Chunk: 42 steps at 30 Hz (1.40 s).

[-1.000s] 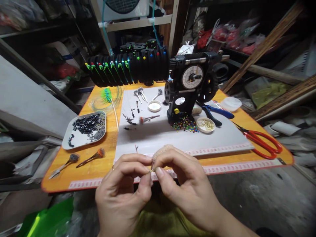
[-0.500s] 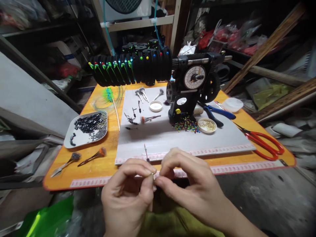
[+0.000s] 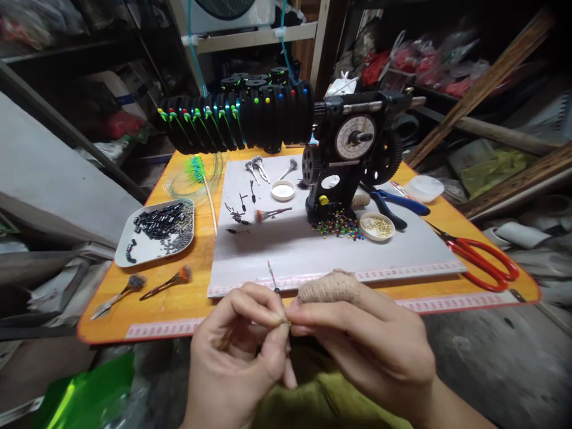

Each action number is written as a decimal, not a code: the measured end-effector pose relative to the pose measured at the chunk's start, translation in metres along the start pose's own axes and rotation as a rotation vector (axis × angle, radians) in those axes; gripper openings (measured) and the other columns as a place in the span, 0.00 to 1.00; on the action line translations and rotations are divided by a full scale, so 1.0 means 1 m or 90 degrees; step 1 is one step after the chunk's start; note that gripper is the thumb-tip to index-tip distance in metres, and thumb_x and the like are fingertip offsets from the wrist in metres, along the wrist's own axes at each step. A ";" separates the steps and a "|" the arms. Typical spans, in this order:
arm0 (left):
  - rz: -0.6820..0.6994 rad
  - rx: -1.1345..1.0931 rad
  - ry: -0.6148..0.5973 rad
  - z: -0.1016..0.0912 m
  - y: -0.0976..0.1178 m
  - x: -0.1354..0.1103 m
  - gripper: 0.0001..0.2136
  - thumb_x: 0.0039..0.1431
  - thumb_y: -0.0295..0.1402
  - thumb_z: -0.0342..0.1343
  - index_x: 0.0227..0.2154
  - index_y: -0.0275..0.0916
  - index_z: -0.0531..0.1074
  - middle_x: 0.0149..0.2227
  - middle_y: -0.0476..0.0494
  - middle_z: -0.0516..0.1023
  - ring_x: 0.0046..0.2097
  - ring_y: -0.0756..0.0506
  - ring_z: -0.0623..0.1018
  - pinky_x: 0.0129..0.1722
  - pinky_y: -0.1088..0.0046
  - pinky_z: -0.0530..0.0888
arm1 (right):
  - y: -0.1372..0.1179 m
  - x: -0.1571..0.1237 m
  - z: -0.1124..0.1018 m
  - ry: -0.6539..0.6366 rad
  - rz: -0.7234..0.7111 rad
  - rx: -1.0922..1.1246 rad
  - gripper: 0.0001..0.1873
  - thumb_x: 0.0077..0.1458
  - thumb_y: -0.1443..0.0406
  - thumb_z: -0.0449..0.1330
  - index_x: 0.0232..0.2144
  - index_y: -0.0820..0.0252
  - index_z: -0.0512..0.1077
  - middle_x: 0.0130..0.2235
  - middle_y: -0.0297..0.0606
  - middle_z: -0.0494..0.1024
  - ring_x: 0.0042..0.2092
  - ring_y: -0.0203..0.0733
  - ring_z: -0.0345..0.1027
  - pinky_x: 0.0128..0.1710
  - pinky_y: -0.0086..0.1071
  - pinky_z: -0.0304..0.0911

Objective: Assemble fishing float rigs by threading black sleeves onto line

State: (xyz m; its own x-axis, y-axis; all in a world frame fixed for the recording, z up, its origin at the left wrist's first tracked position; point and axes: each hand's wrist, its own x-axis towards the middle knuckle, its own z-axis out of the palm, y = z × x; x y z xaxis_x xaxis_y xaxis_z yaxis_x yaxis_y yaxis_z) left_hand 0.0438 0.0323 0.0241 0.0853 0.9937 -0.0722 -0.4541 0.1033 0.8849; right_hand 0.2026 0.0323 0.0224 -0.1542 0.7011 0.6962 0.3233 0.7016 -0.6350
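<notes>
My left hand [image 3: 243, 351] and my right hand [image 3: 369, 342] meet in front of the orange table [image 3: 179, 298], fingertips pinched together on a thin pin-like piece [image 3: 273, 280] with a red tip that sticks up between them. My right forefinger wears a tan bandage [image 3: 330, 287]. Beyond the hands lies a grey mat [image 3: 313, 244] carrying a pile of coloured beads [image 3: 337, 227] and a small dish of gold bits [image 3: 378, 226].
A black winding machine with a dial [image 3: 353, 158] holds a row of black spools [image 3: 236, 122]. A tray of black tubes [image 3: 156, 232] sits at the left. Red scissors [image 3: 482, 262] and blue pliers [image 3: 397, 205] lie at the right. Clutter surrounds the table.
Both hands have dropped slightly toward me and the pin now stands higher between the fingers. The bandaged forefinger has straightened over the pinch.
</notes>
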 end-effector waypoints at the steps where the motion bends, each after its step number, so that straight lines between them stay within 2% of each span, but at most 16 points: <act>1: -0.004 0.000 0.004 0.001 0.000 0.000 0.08 0.54 0.29 0.69 0.25 0.39 0.74 0.31 0.54 0.75 0.18 0.59 0.74 0.17 0.90 0.74 | 0.000 0.001 0.000 0.003 0.007 -0.004 0.12 0.61 0.77 0.60 0.44 0.63 0.79 0.36 0.40 0.82 0.36 0.36 0.78 0.37 0.24 0.76; 5: -0.003 0.021 -0.052 -0.005 -0.004 0.003 0.08 0.58 0.26 0.65 0.27 0.40 0.73 0.33 0.54 0.75 0.18 0.59 0.76 0.17 0.90 0.74 | 0.003 0.003 0.002 0.016 0.035 0.004 0.10 0.61 0.76 0.60 0.40 0.62 0.79 0.34 0.39 0.81 0.34 0.35 0.77 0.33 0.23 0.76; 8: 0.013 0.048 -0.089 -0.011 -0.008 0.007 0.07 0.61 0.23 0.61 0.30 0.41 0.72 0.35 0.54 0.74 0.19 0.59 0.76 0.17 0.89 0.74 | 0.005 0.003 0.001 0.016 0.045 0.012 0.10 0.59 0.78 0.61 0.39 0.64 0.79 0.34 0.39 0.81 0.35 0.34 0.77 0.35 0.21 0.74; 10: 0.056 0.088 -0.111 -0.015 -0.011 0.009 0.08 0.63 0.21 0.58 0.32 0.42 0.72 0.36 0.54 0.73 0.19 0.59 0.75 0.18 0.87 0.75 | 0.006 0.001 0.001 0.020 0.044 -0.009 0.10 0.59 0.79 0.61 0.40 0.66 0.79 0.35 0.39 0.81 0.36 0.32 0.77 0.37 0.19 0.73; 12: 0.159 0.165 -0.135 -0.017 -0.014 0.012 0.10 0.61 0.18 0.57 0.35 0.42 0.72 0.37 0.52 0.73 0.22 0.57 0.76 0.19 0.84 0.77 | 0.005 -0.003 0.002 0.029 0.033 -0.061 0.10 0.58 0.79 0.61 0.40 0.67 0.79 0.35 0.40 0.81 0.37 0.33 0.76 0.37 0.21 0.72; 15: 0.404 0.365 -0.143 -0.023 -0.017 0.015 0.15 0.56 0.13 0.58 0.39 0.39 0.73 0.37 0.47 0.76 0.32 0.50 0.81 0.27 0.78 0.81 | 0.005 -0.008 0.004 0.035 0.017 -0.158 0.10 0.57 0.79 0.61 0.39 0.67 0.78 0.34 0.40 0.81 0.34 0.36 0.74 0.35 0.27 0.71; 17: 0.542 0.515 -0.152 -0.027 -0.017 0.016 0.15 0.55 0.13 0.60 0.41 0.37 0.74 0.37 0.44 0.79 0.38 0.47 0.82 0.32 0.76 0.81 | 0.005 -0.009 0.005 0.029 0.021 -0.187 0.10 0.57 0.78 0.60 0.39 0.65 0.77 0.32 0.40 0.80 0.32 0.38 0.72 0.32 0.31 0.69; 19: 0.619 0.625 -0.162 -0.032 -0.013 0.016 0.13 0.58 0.16 0.60 0.42 0.37 0.75 0.38 0.42 0.81 0.39 0.47 0.82 0.35 0.76 0.81 | 0.005 -0.009 0.006 0.020 0.035 -0.179 0.09 0.57 0.78 0.60 0.38 0.65 0.75 0.31 0.39 0.78 0.32 0.38 0.70 0.31 0.31 0.68; 21: 0.661 0.684 -0.180 -0.035 -0.008 0.017 0.10 0.60 0.18 0.60 0.42 0.37 0.76 0.39 0.42 0.82 0.40 0.47 0.83 0.36 0.75 0.80 | 0.005 -0.008 0.005 0.014 0.050 -0.150 0.09 0.56 0.79 0.59 0.36 0.65 0.74 0.31 0.39 0.77 0.33 0.38 0.70 0.32 0.31 0.68; 24: 0.680 0.692 -0.209 -0.038 -0.005 0.020 0.09 0.61 0.19 0.60 0.42 0.38 0.76 0.40 0.42 0.83 0.40 0.46 0.83 0.37 0.73 0.81 | 0.005 -0.007 0.002 0.000 0.082 -0.083 0.10 0.56 0.80 0.60 0.37 0.65 0.74 0.33 0.38 0.76 0.35 0.35 0.71 0.33 0.27 0.69; 27: 0.654 0.600 -0.217 -0.037 -0.011 0.025 0.11 0.61 0.19 0.59 0.43 0.38 0.74 0.41 0.42 0.84 0.40 0.46 0.83 0.37 0.71 0.82 | 0.008 -0.006 -0.002 -0.018 0.138 -0.003 0.11 0.54 0.79 0.61 0.38 0.62 0.74 0.34 0.35 0.76 0.34 0.32 0.71 0.33 0.23 0.69; 32: 0.626 0.461 -0.138 -0.032 -0.029 0.029 0.15 0.56 0.15 0.62 0.42 0.38 0.75 0.38 0.44 0.85 0.38 0.45 0.84 0.38 0.64 0.83 | 0.012 -0.008 -0.005 -0.037 0.219 0.045 0.10 0.52 0.77 0.62 0.34 0.59 0.73 0.33 0.31 0.75 0.33 0.31 0.71 0.32 0.22 0.67; 36: 0.625 0.467 -0.128 -0.028 -0.034 0.028 0.17 0.56 0.16 0.63 0.45 0.38 0.77 0.39 0.44 0.86 0.39 0.44 0.85 0.36 0.65 0.83 | 0.014 -0.008 -0.007 -0.048 0.252 0.088 0.11 0.53 0.77 0.61 0.34 0.57 0.71 0.33 0.29 0.74 0.34 0.30 0.69 0.32 0.22 0.66; 42: 0.628 0.543 -0.166 -0.021 -0.025 0.030 0.21 0.55 0.10 0.60 0.50 0.32 0.77 0.40 0.44 0.83 0.41 0.48 0.81 0.40 0.72 0.79 | 0.016 -0.009 -0.011 -0.081 0.312 0.155 0.09 0.60 0.74 0.60 0.36 0.55 0.71 0.35 0.29 0.75 0.36 0.31 0.69 0.33 0.23 0.65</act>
State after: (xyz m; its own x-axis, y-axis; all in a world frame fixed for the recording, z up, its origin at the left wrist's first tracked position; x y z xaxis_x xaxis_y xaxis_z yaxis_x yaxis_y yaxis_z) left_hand 0.0388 0.0607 -0.0101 0.2539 0.5891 0.7671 0.2626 -0.8053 0.5315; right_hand 0.2193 0.0361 0.0091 -0.1562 0.9520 0.2633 0.1633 0.2878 -0.9436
